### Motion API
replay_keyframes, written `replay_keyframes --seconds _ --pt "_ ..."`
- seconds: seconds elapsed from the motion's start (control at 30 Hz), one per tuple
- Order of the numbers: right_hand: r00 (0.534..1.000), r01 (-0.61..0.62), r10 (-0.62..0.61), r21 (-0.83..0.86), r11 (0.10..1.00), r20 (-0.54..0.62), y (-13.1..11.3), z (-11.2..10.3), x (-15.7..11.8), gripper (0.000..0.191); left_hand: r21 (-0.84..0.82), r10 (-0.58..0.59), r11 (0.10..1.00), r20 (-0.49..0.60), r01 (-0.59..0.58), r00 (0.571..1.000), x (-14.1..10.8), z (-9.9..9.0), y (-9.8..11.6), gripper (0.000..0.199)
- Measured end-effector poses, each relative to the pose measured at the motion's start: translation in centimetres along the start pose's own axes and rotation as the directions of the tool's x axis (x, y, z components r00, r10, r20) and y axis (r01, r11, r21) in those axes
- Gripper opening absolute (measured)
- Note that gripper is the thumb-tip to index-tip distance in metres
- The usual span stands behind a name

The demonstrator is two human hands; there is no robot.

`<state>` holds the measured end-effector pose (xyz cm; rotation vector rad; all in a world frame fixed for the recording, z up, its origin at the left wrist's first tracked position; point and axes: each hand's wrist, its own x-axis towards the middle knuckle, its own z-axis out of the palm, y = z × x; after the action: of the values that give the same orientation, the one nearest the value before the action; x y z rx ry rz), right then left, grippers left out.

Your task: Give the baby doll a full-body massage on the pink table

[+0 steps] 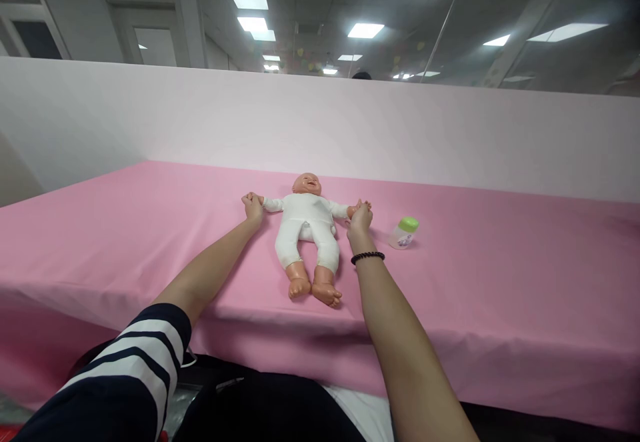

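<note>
Baby doll (306,212): located at the centre of the pink cover (475,262), lying on its back, head at the far end, feet at the near end, both arms spread sideways. It wears a white suit; the feet are bare.

Far left, beyond the white partition (320,122), are two doors. Near left, a dark sleeve (140,355) with white stripes covers the upper part of the left arm; the forearm is bare. The left hand (253,209) is at the end of the doll's left-side arm, fingers curled and grasping the doll's hand.

Right of the doll's body, the right hand (360,219) grasps the opposite doll hand with fingers bent; small doll fingers project beyond the grip. A dark beaded bracelet (368,256) encircles the right wrist.

Further right, just beside the right hand and apart from it, is a translucent bottle (401,237) with a green cap (409,224) and a printed label.
</note>
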<state>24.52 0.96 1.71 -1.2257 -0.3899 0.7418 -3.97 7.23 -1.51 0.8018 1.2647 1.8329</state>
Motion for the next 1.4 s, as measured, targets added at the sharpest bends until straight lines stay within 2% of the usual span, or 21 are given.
replay_keyframes --seconds 0.33,0.6,0.83,1.1,1.4 --pt "1.000 -0.007 0.007 0.024 1.000 -0.007 -0.2 0.1 -0.5 0.011 0.026 -0.002 1.000 0.002 0.002 1.000 -0.4 -0.1 0.4 0.014" --pt "1.000 -0.007 0.007 0.029 1.000 -0.002 -0.2 0.1 -0.6 0.012 -0.012 0.004 1.000 0.013 -0.004 1.000 -0.1 0.0 0.1 0.016" --pt "1.000 -0.006 0.006 0.039 0.999 0.004 -0.6 0.2 -1.0 0.011 0.037 0.017 0.999 0.008 -0.017 1.000 0.1 0.0 -0.2 0.014" --pt "1.000 -0.005 0.005 0.035 0.999 0.018 -0.5 0.2 -1.1 0.011 0.015 0.015 1.000 0.023 -0.016 1.000 0.4 0.1 -0.5 0.015" --pt "1.000 -0.001 0.001 0.029 1.000 0.021 -0.7 0.2 -1.5 0.010 0.089 0.018 0.996 0.034 -0.021 0.999 0.1 0.1 -0.1 0.011"
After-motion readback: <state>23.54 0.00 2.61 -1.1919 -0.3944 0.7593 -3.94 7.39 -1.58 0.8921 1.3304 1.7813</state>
